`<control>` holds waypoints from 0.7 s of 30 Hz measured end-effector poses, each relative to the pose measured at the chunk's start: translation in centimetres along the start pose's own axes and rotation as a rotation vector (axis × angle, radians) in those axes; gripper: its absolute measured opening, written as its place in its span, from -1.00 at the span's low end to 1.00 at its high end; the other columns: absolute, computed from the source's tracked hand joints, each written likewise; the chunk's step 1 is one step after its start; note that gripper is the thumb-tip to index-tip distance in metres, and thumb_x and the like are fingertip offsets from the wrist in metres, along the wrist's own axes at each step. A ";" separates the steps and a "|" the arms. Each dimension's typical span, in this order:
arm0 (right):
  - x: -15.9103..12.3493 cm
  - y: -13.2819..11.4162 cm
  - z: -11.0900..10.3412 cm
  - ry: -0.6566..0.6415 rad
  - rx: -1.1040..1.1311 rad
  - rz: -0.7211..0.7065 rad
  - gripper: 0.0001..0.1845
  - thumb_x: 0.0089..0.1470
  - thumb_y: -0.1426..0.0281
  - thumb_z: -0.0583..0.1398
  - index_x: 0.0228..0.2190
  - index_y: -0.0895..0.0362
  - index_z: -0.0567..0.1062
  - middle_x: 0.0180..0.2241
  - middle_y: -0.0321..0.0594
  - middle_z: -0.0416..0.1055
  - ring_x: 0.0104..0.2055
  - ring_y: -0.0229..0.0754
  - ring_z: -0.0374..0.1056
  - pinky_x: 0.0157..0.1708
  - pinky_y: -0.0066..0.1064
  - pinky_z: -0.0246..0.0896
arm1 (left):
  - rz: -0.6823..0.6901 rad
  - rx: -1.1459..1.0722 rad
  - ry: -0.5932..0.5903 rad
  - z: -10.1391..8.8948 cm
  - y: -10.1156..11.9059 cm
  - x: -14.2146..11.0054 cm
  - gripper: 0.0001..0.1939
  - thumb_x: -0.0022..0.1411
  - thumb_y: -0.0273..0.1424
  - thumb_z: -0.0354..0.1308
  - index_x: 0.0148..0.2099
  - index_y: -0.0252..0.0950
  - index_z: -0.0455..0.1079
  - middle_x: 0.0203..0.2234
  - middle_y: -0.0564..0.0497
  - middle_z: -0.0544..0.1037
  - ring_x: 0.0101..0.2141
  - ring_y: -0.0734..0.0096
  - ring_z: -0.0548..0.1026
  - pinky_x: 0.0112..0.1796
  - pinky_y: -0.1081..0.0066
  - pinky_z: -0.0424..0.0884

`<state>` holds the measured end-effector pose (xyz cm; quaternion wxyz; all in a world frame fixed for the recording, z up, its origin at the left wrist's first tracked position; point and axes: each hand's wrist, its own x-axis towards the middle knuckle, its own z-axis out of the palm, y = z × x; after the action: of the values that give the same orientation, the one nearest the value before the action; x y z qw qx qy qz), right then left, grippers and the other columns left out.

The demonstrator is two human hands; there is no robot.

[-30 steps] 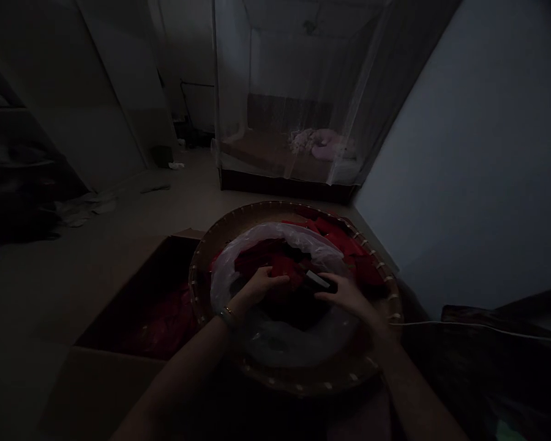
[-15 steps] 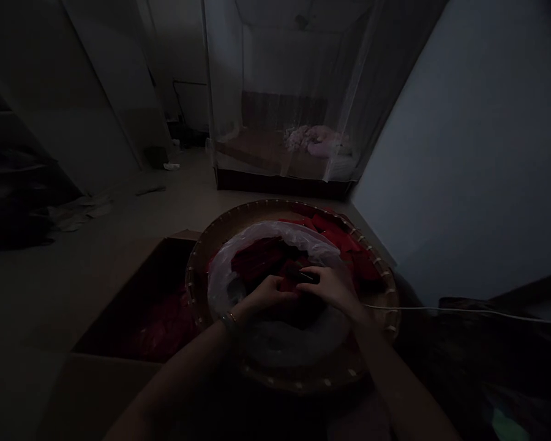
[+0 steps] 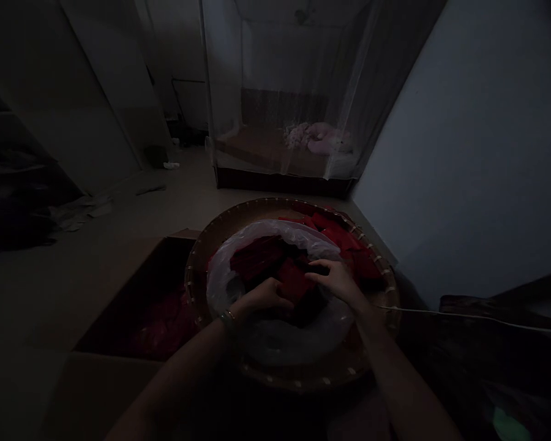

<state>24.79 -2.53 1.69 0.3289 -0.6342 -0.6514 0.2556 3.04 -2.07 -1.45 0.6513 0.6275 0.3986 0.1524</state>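
My left hand (image 3: pixel 265 295) is closed on the left edge of a red packet (image 3: pixel 297 280), its thumb below and its fingers partly hidden behind it. My right hand (image 3: pixel 334 279) hovers at the packet's right side, thumb and index finger apart, with only dark shadow visible between them. Both hands are over the mouth of a translucent plastic bag (image 3: pixel 275 348), whose rim is folded outward. Darker red packets (image 3: pixel 257 257) lie inside the bag. A round woven bamboo tray (image 3: pixel 224 223) surrounds the bag. The dim light hides fine detail.
More red packets (image 3: pixel 344 242) are heaped at the tray's far right. An open cardboard box (image 3: pixel 114 361) with red contents (image 3: pixel 163 324) stands to the left. A white cord (image 3: pixel 468 317) runs off rightward. Beyond are a netted bed (image 3: pixel 266 150) and a pale wall (image 3: pixel 477 153).
A dark object with a white patch in my right hand moved left to the red packet and no longer shows. My right thumb and index finger have since spread apart.
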 end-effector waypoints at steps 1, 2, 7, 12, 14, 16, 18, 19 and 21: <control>0.1 0.1 -0.2 -0.007 0.031 0.013 -0.58 -0.23 0.17 0.31 -0.27 0.09 0.57 -0.36 -0.20 0.55 -0.30 -0.07 0.44 -0.29 -0.33 0.29 | -0.008 -0.007 0.002 -0.1 0.1 -0.1 -0.70 -0.19 -0.35 0.35 -0.37 -0.41 0.48 -0.56 0.01 0.54 -0.56 0.45 0.47 -0.50 0.50 0.35; 0.2 0.1 -0.5 -0.007 0.068 0.024 -0.55 -0.23 0.17 0.31 -0.25 0.11 0.56 -0.34 -0.20 0.55 -0.29 -0.07 0.44 -0.29 -0.33 0.30 | -0.012 -0.010 0.005 -0.1 0.1 -0.1 -0.71 -0.18 -0.34 0.35 -0.38 -0.42 0.48 -0.57 0.01 0.54 -0.56 0.45 0.47 -0.50 0.51 0.35; 0.1 0.0 -1.9 0.023 0.199 0.038 -0.49 -0.22 0.17 0.30 -0.20 0.17 0.53 -0.24 -0.14 0.53 -0.21 -0.07 0.43 -0.23 -0.31 0.30 | -0.008 0.025 0.043 -0.3 0.6 -0.4 -0.76 -0.16 -0.36 0.33 -0.43 -0.43 0.47 -0.62 0.02 0.52 -0.59 0.49 0.45 -0.54 0.55 0.31; -0.4 -0.7 -0.7 -0.039 0.099 0.062 -0.52 -0.25 0.22 0.32 -0.22 0.15 0.54 -0.34 -0.19 0.54 -0.31 -0.08 0.44 -0.32 -0.34 0.30 | -0.005 0.092 0.090 -0.2 0.7 -0.2 -0.77 -0.15 -0.37 0.33 -0.43 -0.43 0.47 -0.61 0.01 0.52 -0.58 0.48 0.44 -0.56 0.56 0.28; -0.5 -1.2 -0.1 -0.020 0.044 0.041 -0.60 -0.22 0.21 0.31 -0.27 0.12 0.57 -0.37 -0.21 0.54 -0.33 -0.08 0.43 -0.35 -0.36 0.29 | 0.030 0.106 0.071 -0.2 0.5 -0.1 -0.76 -0.15 -0.36 0.33 -0.42 -0.43 0.47 -0.60 0.01 0.52 -0.56 0.46 0.45 -0.56 0.56 0.28; -0.5 -1.4 0.2 0.013 0.001 0.017 -0.63 -0.20 0.19 0.30 -0.31 0.10 0.58 -0.38 -0.22 0.55 -0.34 -0.09 0.43 -0.36 -0.37 0.28 | 0.057 0.118 0.055 -0.3 0.2 0.1 -0.74 -0.15 -0.35 0.34 -0.39 -0.43 0.48 -0.57 0.02 0.53 -0.54 0.46 0.45 -0.55 0.56 0.28; -0.5 -1.4 0.2 0.032 -0.010 0.004 -0.64 -0.20 0.18 0.29 -0.32 0.10 0.58 -0.38 -0.22 0.55 -0.33 -0.09 0.43 -0.36 -0.37 0.28 | 0.067 0.118 0.040 -0.4 0.0 0.1 -0.73 -0.16 -0.36 0.34 -0.36 -0.42 0.49 -0.54 0.02 0.54 -0.52 0.46 0.45 -0.53 0.56 0.30; -0.4 -1.3 0.2 0.034 0.000 0.003 -0.64 -0.20 0.19 0.29 -0.32 0.11 0.58 -0.37 -0.21 0.55 -0.32 -0.09 0.43 -0.35 -0.37 0.28 | 0.067 0.110 0.037 -0.4 -0.1 0.2 -0.73 -0.15 -0.37 0.34 -0.34 -0.42 0.50 -0.53 0.02 0.54 -0.52 0.46 0.46 -0.53 0.56 0.31; -0.3 -0.9 0.0 0.023 0.034 0.019 -0.62 -0.21 0.20 0.29 -0.30 0.12 0.57 -0.35 -0.20 0.54 -0.31 -0.09 0.43 -0.33 -0.36 0.28 | 0.062 0.079 0.035 -0.4 -0.1 0.1 -0.73 -0.14 -0.39 0.33 -0.33 -0.42 0.50 -0.52 0.01 0.55 -0.52 0.46 0.46 -0.51 0.55 0.33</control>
<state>24.15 -2.87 2.35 0.3448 -0.6375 -0.6372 0.2622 2.80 -1.68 -1.52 0.6139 0.6620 0.3961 0.1675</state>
